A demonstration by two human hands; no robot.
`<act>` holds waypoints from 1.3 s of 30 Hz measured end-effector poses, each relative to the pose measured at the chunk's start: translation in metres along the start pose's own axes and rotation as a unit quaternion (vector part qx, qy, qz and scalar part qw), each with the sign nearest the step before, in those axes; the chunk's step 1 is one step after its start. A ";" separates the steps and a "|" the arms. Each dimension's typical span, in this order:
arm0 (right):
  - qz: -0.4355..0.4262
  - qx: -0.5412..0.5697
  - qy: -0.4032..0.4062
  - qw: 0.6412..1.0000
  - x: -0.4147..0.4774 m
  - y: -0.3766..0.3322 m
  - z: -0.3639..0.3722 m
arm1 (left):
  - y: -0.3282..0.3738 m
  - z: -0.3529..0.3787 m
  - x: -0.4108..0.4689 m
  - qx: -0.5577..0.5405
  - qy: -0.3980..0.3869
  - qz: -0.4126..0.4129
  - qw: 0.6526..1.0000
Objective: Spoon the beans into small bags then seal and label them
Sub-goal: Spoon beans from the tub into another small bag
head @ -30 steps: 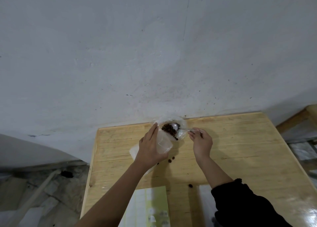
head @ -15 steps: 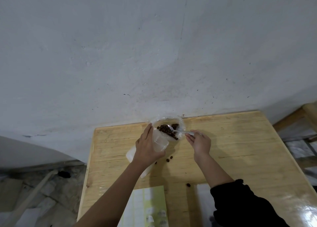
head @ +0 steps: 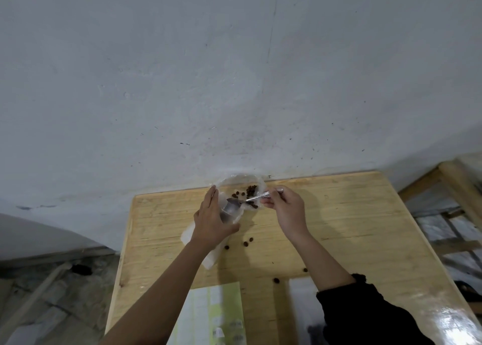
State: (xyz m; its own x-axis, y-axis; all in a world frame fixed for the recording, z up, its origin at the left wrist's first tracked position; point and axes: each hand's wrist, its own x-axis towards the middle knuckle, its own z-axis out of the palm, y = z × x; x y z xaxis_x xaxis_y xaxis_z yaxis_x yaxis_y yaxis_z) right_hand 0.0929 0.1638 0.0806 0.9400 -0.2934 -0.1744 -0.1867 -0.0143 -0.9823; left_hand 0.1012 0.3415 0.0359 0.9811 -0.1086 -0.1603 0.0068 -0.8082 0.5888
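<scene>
Two-handed work at a desk (head: 352, 214): fingers (head: 210, 198) of the left hand (head: 211, 222) hold a bag (head: 230, 214); the right hand (head: 285, 211) pinches a spoon (head: 247, 200) dipped inside.

2 hands: left hand (head: 211, 222), right hand (head: 288, 211). 1 spoon (head: 250, 199). 1 small bag (head: 210, 260). 1 clear container (head: 241, 181), beans inside (head: 251, 189) clustered, too small to count. 5 loose beans (head: 245, 243) on 1 wooden table (head: 352, 214). 1 label sheet (head: 216, 316). 1 white sheet (head: 302, 310)
</scene>
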 end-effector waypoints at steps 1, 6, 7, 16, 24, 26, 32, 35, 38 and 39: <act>-0.014 0.003 0.010 1.000 0.000 -0.002 0.000 | -0.001 0.000 -0.001 -0.002 0.000 0.000 1.000; -0.062 -0.006 0.093 0.994 0.007 -0.006 -0.012 | -0.004 -0.003 -0.005 -0.003 0.011 -0.007 1.000; -0.072 -0.025 0.091 0.993 0.008 -0.005 -0.015 | -0.005 -0.003 -0.005 -0.003 0.008 -0.012 1.000; -0.133 -0.178 0.020 0.975 0.006 0.011 -0.014 | -0.005 -0.008 0.008 -0.132 -0.010 -0.100 0.986; -0.208 -0.177 0.008 0.962 0.009 0.003 -0.004 | -0.006 -0.012 0.010 -0.072 -0.054 -0.114 0.989; -0.225 -0.175 0.004 0.958 0.009 0.004 -0.002 | -0.006 -0.012 0.008 -0.063 -0.064 -0.112 0.990; -0.231 -0.158 -0.003 0.960 0.006 0.009 0.002 | -0.006 -0.012 0.005 -0.051 -0.073 -0.104 0.991; -0.224 -0.159 -0.005 0.962 0.007 0.010 0.002 | -0.006 -0.012 0.006 -0.061 -0.070 -0.105 0.990; -0.210 -0.172 0.008 0.962 0.008 0.014 0.003 | -0.006 -0.012 0.004 -0.077 -0.054 -0.100 0.991; -0.204 -0.176 0.015 0.963 0.008 0.016 0.004 | -0.006 -0.011 0.002 -0.082 -0.045 -0.093 0.991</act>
State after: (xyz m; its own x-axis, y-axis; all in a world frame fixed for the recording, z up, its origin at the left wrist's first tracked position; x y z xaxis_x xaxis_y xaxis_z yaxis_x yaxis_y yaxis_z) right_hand 0.0987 0.1650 0.0630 0.9480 -0.2213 0.2288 0.1071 -0.4552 -0.8839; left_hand 0.1055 0.3527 0.0408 0.9389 -0.0244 -0.3434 0.2238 -0.7147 0.6627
